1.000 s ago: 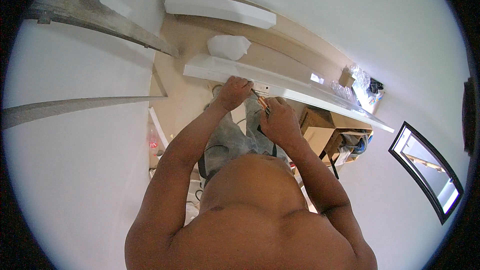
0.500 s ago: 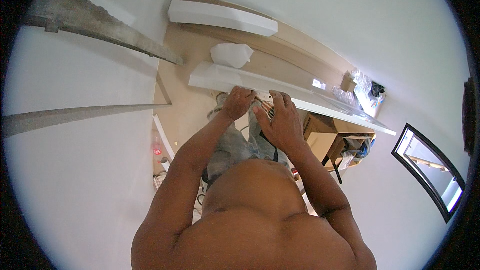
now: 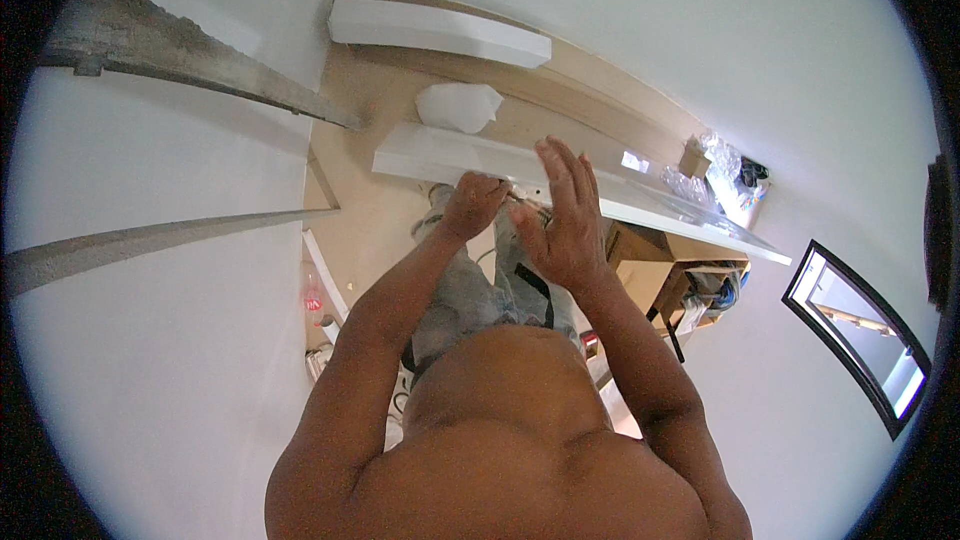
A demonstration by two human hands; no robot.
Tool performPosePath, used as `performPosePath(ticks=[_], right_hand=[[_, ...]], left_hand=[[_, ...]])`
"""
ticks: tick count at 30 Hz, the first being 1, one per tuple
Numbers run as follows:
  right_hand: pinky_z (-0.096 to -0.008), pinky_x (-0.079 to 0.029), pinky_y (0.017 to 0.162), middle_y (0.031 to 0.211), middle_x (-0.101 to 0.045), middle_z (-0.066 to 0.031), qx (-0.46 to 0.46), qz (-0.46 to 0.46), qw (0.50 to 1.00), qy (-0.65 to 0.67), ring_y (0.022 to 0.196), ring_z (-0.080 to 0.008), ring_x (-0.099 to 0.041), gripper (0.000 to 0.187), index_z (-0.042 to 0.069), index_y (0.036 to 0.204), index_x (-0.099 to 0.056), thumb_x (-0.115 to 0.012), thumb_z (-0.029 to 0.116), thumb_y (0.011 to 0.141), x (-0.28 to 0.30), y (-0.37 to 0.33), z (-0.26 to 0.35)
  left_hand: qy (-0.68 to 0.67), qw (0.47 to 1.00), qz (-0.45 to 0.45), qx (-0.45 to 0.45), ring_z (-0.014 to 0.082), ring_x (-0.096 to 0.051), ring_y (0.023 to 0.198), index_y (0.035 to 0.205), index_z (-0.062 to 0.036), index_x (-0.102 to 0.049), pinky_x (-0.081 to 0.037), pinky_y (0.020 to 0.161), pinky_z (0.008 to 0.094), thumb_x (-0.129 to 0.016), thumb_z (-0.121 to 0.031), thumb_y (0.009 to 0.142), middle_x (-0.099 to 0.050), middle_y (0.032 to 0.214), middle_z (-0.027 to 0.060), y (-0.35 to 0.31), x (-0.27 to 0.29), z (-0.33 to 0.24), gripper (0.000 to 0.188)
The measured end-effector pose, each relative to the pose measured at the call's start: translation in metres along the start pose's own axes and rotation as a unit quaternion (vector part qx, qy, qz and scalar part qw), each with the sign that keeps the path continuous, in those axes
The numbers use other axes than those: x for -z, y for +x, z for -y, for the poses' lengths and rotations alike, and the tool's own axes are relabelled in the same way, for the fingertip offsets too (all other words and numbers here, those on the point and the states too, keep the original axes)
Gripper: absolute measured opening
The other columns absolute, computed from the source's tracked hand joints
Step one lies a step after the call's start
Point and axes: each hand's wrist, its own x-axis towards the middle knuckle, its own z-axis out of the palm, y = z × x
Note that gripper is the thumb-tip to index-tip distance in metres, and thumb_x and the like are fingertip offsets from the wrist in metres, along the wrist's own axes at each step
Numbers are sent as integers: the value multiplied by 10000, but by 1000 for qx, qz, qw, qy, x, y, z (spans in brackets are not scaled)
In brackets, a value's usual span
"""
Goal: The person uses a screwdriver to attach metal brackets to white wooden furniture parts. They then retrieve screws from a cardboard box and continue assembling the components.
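Note:
A long glossy white panel (image 3: 420,152) lies across in front of me, its near edge running from the left down to the right. My left hand (image 3: 473,206) is closed at that near edge, on something small that its fingers hide. A small dark hole or fitting shows in the edge between my hands. My right hand (image 3: 570,225) is open just to the right, thumb spread and fingers stretched upward over the panel's edge; nothing shows in its grasp. Whether its palm touches the panel I cannot tell.
Beyond the panel lie a crumpled white wrapping (image 3: 458,107) and a long white box-like piece (image 3: 440,32). An open cardboard box (image 3: 650,280) stands under the panel's right part. Clear plastic (image 3: 720,160) is heaped far right. A bottle (image 3: 313,300) stands left; concrete ledges (image 3: 200,50) jut out.
My right hand has lifted slightly, its fingers straightening and rising away from the panel's edge. My left hand stays closed in nearly the same place.

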Motion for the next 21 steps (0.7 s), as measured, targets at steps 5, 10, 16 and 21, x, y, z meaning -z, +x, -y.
performPosePath(ticks=[5, 10, 16, 21], right_hand=[[-551, -207, 1122, 1412, -405, -242, 42, -51, 998, -12, 1327, -411, -368, 694, 16, 1382, -383, -620, 411, 863, 40, -6, 7], [-541, -282, 1086, 1347, -460, -259, -108, 79, 991, 10, 1259, -440, -424, 632, 6, 1340, -425, -645, 360, 865, 3, 5, 5], [-507, -478, 886, 1196, -507, -243, -37, 303, 930, -204, 1107, -400, -544, 484, -3, 1207, -524, -645, 289, 841, -3, -28, 1], [-470, -526, 732, 1074, -578, -252, -68, 386, 887, -243, 921, -397, -632, 407, -23, 1115, -546, -622, 263, 835, -3, -29, 1]], left_hand=[[15, 999, 30, -2, 238, -582, 839, 1003, -51, -650, -453, 803, 402, -628, -160, 790, -579, 847, 55, -5, -6, 3, 241], [17, 999, 20, -23, 233, -584, 875, 1008, -51, -649, -451, 828, 403, -627, -165, 790, -575, 872, 57, -7, -6, 7, 247], [19, 998, 54, 3, 240, -586, 881, 1005, -50, -646, -446, 843, 403, -611, -177, 807, -583, 885, 51, -8, -8, 6, 238], [-19, 998, 60, -5, 283, -576, 833, 995, -65, -620, -434, 773, 432, -643, -217, 809, -585, 842, 78, -9, -15, 12, 241]])
